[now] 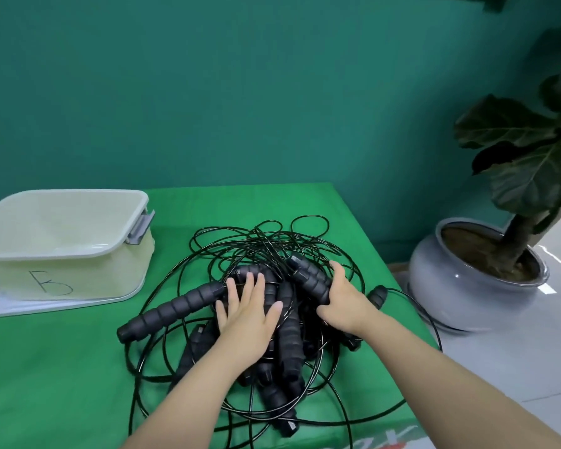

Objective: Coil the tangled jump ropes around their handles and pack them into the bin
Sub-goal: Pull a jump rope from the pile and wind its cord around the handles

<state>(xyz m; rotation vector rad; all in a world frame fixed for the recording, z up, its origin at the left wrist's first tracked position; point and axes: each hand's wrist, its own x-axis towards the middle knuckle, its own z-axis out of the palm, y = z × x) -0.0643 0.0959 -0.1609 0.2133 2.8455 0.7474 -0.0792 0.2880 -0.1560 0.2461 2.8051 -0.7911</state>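
Head view: black jump ropes [266, 254] lie tangled (ridged handles), right hand [340, 301] gripping one handle [308, 277].

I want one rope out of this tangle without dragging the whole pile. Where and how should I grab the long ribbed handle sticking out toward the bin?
Probably round the middle of the ribbed handle, coming from above and the left. That stretch lies bare on the cloth, its outer end free of the cords, and the grooves should stop slipping. Its inner end sits under the left hand.
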